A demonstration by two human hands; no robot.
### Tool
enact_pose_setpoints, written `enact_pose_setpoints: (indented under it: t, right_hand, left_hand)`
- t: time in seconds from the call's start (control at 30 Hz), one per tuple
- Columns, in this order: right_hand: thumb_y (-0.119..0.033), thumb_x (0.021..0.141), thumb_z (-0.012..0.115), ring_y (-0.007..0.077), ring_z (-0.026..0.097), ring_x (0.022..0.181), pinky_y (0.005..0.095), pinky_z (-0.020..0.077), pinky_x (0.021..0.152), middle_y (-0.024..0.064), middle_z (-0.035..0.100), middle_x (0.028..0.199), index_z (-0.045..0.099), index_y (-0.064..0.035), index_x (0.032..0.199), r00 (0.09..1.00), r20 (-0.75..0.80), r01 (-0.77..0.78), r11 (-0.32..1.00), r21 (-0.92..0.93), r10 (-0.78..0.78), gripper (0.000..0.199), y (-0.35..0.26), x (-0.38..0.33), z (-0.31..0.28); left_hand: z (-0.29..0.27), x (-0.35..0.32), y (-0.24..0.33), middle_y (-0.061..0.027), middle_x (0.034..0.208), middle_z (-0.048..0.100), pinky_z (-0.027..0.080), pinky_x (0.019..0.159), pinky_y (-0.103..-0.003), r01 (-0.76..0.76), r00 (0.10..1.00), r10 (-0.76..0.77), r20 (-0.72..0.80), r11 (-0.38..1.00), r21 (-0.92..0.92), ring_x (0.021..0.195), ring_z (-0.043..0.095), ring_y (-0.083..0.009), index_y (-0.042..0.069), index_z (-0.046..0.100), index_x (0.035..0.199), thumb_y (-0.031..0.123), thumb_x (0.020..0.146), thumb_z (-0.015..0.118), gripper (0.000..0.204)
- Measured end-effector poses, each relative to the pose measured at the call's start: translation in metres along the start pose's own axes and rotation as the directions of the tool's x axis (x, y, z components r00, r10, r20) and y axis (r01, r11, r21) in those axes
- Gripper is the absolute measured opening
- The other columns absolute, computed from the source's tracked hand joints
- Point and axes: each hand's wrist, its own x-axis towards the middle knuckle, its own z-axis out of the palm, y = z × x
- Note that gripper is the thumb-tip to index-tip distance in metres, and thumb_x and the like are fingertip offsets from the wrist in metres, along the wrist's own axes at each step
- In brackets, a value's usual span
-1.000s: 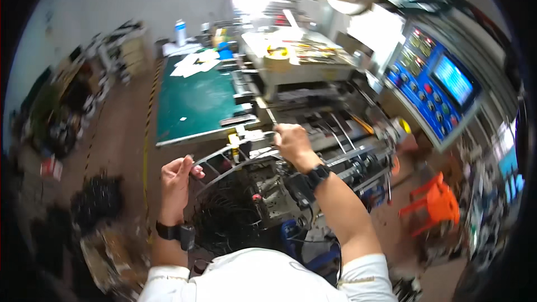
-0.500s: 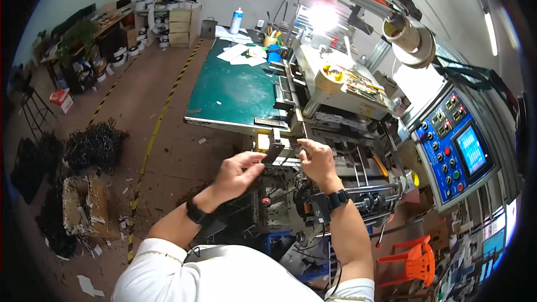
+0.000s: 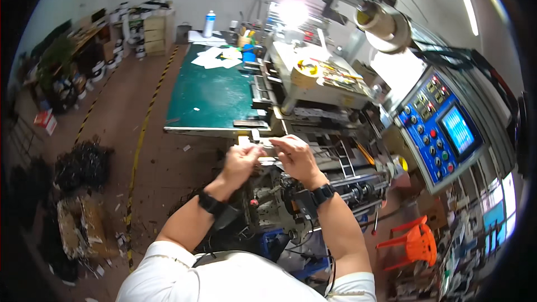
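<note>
My left hand (image 3: pixel 240 163) is at the near edge of the machine, its fingers curled together in a pinch; what they hold is too small and blurred to name. Close to its right, my right hand (image 3: pixel 297 158) reaches leftward with thumb and forefinger bent towards each other, and anything between them cannot be made out. Just beyond the fingertips stands a small pale upright piece (image 3: pixel 256 135), beside a yellowish block (image 3: pixel 243 140). A dark flat bar (image 3: pixel 250 123) lies at the near corner of the green tabletop (image 3: pixel 215 92).
To the right are a blue control panel (image 3: pixel 442 128) with a lit screen and an orange plastic chair (image 3: pixel 411 243). Tools lie on the machine's raised bed (image 3: pixel 341 92). A spray can (image 3: pixel 209 24) and papers stand at the table's back. Black tangled scrap (image 3: pixel 84 163) is on the floor at left.
My hands have come closer together, and the left fingers have closed from a looser spread. The dark upright piece that was between them no longer shows as before. The whole view has shifted.
</note>
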Motion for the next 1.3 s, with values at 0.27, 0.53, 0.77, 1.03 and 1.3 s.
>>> enact_pose_setpoints:
  t: [0.27,0.53,0.77,1.03,1.3]
  right_hand:
    - [-0.022,0.087,0.057,0.0376,0.066,0.085,0.0445,0.0519,0.082,0.0179,0.070,0.089,0.070,-0.0064,0.097,0.907,-0.328,-0.340,0.918,-0.203,0.263,0.022,0.034,-0.007,0.015]
    - [-0.011,0.081,0.059,0.0342,0.072,0.094,0.0392,0.0572,0.083,0.0216,0.073,0.094,0.076,-0.0005,0.091,0.592,-0.100,-0.774,0.529,-0.348,0.800,0.022,0.033,-0.006,0.008]
    - [-0.016,0.088,0.050,0.0432,0.050,0.123,0.0472,0.0410,0.105,0.0255,0.060,0.122,0.065,0.0017,0.106,0.749,-0.432,-0.662,0.588,-0.464,0.502,0.030,0.042,-0.015,0.026]
    - [-0.007,0.081,0.055,0.0370,0.070,0.096,0.0414,0.0559,0.086,0.0259,0.070,0.096,0.073,0.0017,0.091,0.602,-0.095,-0.790,0.574,-0.214,0.793,0.022,0.030,-0.010,0.007]
    - [-0.008,0.081,0.058,0.0369,0.071,0.091,0.0416,0.0574,0.082,0.0224,0.071,0.092,0.072,-0.0008,0.084,0.748,-0.115,-0.656,0.701,-0.281,0.654,0.016,0.030,-0.012,0.013]
  left_hand:
    - [-0.035,-0.007,0.026,-0.0018,0.073,0.065,0.048,0.061,-0.023,0.243,0.970,-0.238,0.049,0.941,-0.236,0.062,0.059,-0.0084,0.001,0.071,0.085,0.020,0.098,0.063,0.025]
    - [-0.040,-0.011,0.048,0.0011,0.067,0.056,0.050,0.063,-0.025,0.149,0.986,-0.167,-0.016,0.914,-0.377,0.062,0.057,-0.0106,0.001,0.070,0.087,0.020,0.099,0.063,0.024]
    - [-0.049,-0.019,0.057,0.0002,0.069,0.059,0.049,0.062,-0.023,0.143,0.988,-0.154,0.004,0.905,-0.401,0.063,0.058,-0.0108,0.001,0.069,0.086,0.020,0.100,0.061,0.025]
    - [-0.054,-0.028,0.075,-0.0004,0.063,0.055,0.048,0.063,-0.026,-0.017,0.988,-0.050,-0.149,0.907,-0.420,0.060,0.056,-0.0124,-0.001,0.069,0.084,0.021,0.099,0.064,0.027]
    - [-0.073,-0.063,0.071,-0.0012,0.063,0.055,0.047,0.063,-0.026,0.017,0.997,-0.033,-0.072,0.975,-0.223,0.061,0.055,-0.0113,-0.001,0.068,0.084,0.027,0.098,0.065,0.032]
